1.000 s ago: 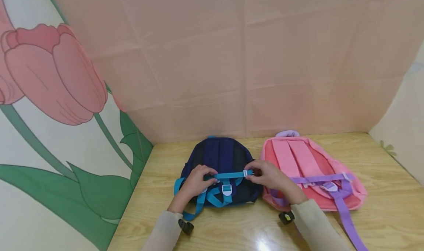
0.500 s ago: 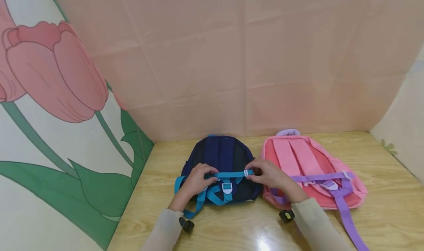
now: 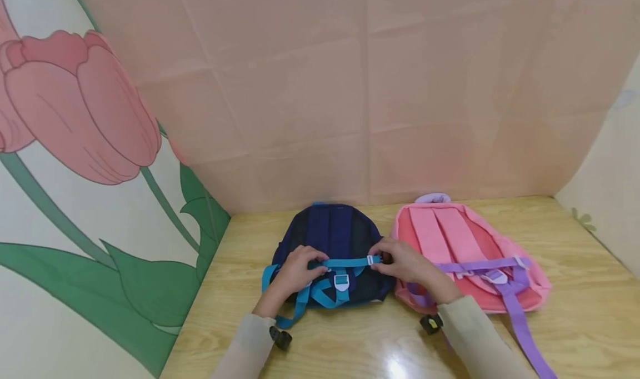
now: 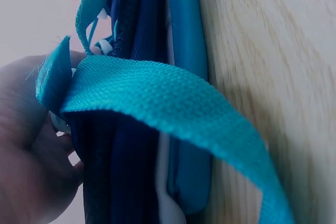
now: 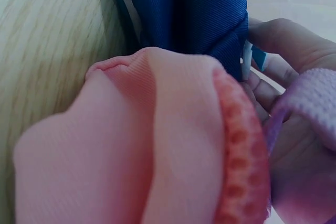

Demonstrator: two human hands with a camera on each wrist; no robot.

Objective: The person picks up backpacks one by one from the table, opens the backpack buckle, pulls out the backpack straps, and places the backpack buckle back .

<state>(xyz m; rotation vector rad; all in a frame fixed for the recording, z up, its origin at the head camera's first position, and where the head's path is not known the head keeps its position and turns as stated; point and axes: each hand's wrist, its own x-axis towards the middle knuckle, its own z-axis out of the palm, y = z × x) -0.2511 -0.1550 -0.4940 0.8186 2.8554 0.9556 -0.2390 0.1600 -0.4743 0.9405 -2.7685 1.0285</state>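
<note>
A navy backpack (image 3: 362, 229) lies on the table with its shoulder straps facing up. Across it runs a teal strap (image 3: 345, 263), held straight between both hands. My left hand (image 3: 299, 268) pinches the strap's left end. At its right end, beside a white buckle (image 3: 370, 260), my right hand (image 3: 406, 262) pinches it between thumb and fingers. A second white buckle (image 3: 341, 282) sits on the teal webbing below. In the left wrist view a loop of teal webbing (image 4: 152, 93) crosses in front of the bag and partly covers the left hand (image 4: 31, 140).
To the right lies a pink backpack (image 3: 532, 295), close against the right forearm. One purple strap (image 3: 522, 332) trails from it over the front of the wooden table (image 3: 345, 345). A beige sheet (image 3: 370, 90) hangs behind, and a tulip-patterned wall (image 3: 85, 112) stands at left.
Both hands keep their pinch on the teal strap. The backpacks stay where they are; only the head view shifts slightly.
</note>
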